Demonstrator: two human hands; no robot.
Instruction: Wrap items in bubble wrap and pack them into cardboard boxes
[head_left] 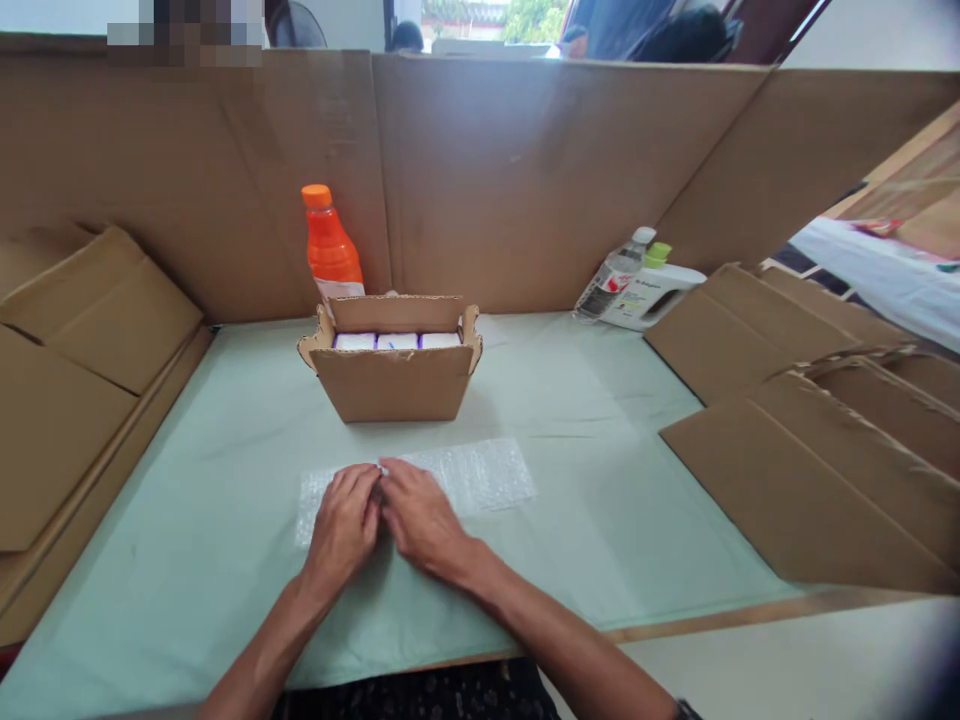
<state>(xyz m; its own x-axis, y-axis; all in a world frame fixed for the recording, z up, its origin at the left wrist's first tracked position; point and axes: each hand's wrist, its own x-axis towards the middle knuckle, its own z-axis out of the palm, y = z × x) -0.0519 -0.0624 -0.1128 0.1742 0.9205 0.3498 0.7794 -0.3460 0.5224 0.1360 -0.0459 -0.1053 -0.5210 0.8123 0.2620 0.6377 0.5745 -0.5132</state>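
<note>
A strip of clear bubble wrap (pixel 484 474) lies across the green cloth. On the middle of it, my left hand (pixel 349 510) and my right hand (pixel 420 515) meet, fingertips almost touching. The fingers of both hands are curled in and closed. A small whitish bit shows between the fingertips, but its kind is hidden by the hands. Just beyond the wrap stands an opened cardboard box (pixel 397 388) with white, purple-edged packs (pixel 397 342) in a row inside.
An orange bottle (pixel 334 250) stands behind the box. At the back right are a clear plastic bottle (pixel 611 280) and a white jug (pixel 651 298). Cardboard flaps (pixel 817 470) border the right side, more cardboard (pixel 67 420) the left. A tall cardboard wall (pixel 510 180) closes the back.
</note>
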